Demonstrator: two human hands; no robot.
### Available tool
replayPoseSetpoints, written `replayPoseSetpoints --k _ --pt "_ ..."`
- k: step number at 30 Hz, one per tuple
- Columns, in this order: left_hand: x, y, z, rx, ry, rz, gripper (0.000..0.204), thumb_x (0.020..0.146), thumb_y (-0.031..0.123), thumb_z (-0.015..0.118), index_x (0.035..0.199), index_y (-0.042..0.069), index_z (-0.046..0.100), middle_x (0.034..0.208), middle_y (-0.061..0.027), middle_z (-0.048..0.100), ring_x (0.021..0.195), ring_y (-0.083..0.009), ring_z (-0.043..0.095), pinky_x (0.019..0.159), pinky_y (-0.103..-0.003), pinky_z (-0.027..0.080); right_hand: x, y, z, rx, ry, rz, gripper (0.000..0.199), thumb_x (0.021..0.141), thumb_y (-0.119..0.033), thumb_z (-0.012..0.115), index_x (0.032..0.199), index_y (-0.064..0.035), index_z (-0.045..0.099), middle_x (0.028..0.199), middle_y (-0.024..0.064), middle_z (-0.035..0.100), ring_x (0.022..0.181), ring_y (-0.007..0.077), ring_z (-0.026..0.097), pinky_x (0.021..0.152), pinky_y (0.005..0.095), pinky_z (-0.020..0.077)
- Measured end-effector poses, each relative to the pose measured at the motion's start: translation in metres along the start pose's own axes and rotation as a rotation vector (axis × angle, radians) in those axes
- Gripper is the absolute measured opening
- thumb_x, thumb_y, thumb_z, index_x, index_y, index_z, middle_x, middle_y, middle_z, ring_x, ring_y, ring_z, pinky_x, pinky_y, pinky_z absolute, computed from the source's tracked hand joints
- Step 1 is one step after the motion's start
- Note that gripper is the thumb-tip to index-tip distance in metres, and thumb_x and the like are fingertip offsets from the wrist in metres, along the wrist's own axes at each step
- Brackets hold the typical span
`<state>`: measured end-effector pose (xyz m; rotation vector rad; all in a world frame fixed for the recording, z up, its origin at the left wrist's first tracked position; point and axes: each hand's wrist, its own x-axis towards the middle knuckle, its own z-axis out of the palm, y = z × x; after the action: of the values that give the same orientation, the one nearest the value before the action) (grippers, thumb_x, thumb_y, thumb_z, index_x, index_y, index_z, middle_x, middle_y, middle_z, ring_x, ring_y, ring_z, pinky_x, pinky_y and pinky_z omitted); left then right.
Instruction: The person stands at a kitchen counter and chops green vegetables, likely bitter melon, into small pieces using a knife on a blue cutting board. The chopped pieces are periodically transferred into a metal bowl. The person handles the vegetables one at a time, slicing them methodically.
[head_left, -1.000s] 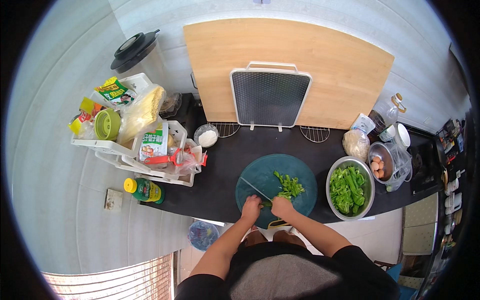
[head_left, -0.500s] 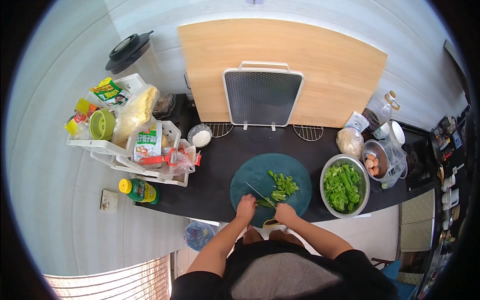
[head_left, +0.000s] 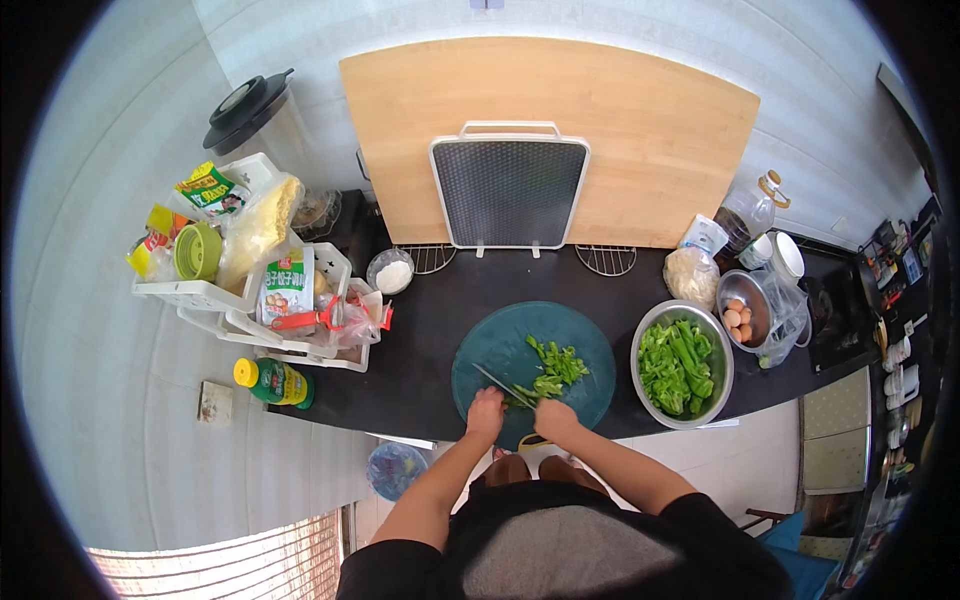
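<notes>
On the round dark green cutting board [head_left: 480, 345], my right hand [head_left: 554, 418] is closed around the handle of a knife [head_left: 497, 380], its blade pointing up and to the left. My left hand [head_left: 486, 412] has its fingers curled down on a green pepper [head_left: 518, 397] beside the blade; the fingers hide part of it. Cut green pepper pieces [head_left: 560, 365] lie in a loose heap just beyond the knife.
Right of the board stands a steel bowl [head_left: 727, 388] of green peppers, then a smaller bowl of eggs [head_left: 738, 318]. At left are white baskets [head_left: 215, 297] of packets and a green bottle [head_left: 278, 383]. A large wooden board [head_left: 640, 150] leans at the back.
The knife and my right hand have shifted a little left over the board, toward my left hand. The whole view has also drifted slightly. The heap of cut pieces looks much the same.
</notes>
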<state>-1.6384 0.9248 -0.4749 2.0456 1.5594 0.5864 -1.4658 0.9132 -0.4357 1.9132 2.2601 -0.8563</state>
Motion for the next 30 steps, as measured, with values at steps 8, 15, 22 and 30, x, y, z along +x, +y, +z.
replayPoseSetpoints --k 8,15,22,30 --pt "0.004 0.005 -0.005 0.005 0.066 -0.024 0.016 0.068 0.008 0.066 0.081 0.004 0.057 0.089 -0.0121 0.052 0.089 -0.0317 0.052 0.074 -0.041 0.046 -0.009 0.029 -0.022 0.142 0.071 0.188 0.016 0.075 -0.013 0.052 0.081 0.0010 0.059 0.077 0.0240 0.062 0.075 0.0398 0.061 0.069 0.0461 0.0499" --pt "0.017 0.012 -0.009 0.019 0.142 0.067 0.025 0.066 0.010 0.068 0.089 0.004 0.063 0.091 -0.0097 0.053 0.088 -0.0299 0.051 0.077 -0.039 0.042 -0.021 0.026 -0.050 0.192 0.131 0.179 0.017 0.080 -0.016 0.053 0.082 0.0006 0.057 0.075 0.0249 0.061 0.073 0.0417 0.059 0.068 0.0483 0.0481" --pt "0.011 -0.011 -0.010 -0.024 0.119 0.110 0.013 0.068 0.008 0.064 0.081 0.004 0.065 0.086 -0.0090 0.056 0.086 -0.0285 0.052 0.074 -0.037 0.045 -0.021 0.013 -0.053 0.155 0.026 0.120 0.020 0.082 -0.020 0.052 0.085 -0.0007 0.057 0.079 0.0229 0.062 0.076 0.0414 0.059 0.070 0.0485 0.0474" --pt "0.019 -0.022 -0.004 0.068 0.015 0.229 0.008 0.067 0.005 0.052 0.070 0.004 0.059 0.080 -0.0091 0.053 0.084 -0.0277 0.052 0.071 -0.036 0.047 -0.010 0.016 -0.048 0.049 -0.095 0.087 0.016 0.080 -0.015 0.053 0.081 0.0011 0.056 0.078 0.0242 0.062 0.074 0.0394 0.061 0.067 0.0462 0.0497"
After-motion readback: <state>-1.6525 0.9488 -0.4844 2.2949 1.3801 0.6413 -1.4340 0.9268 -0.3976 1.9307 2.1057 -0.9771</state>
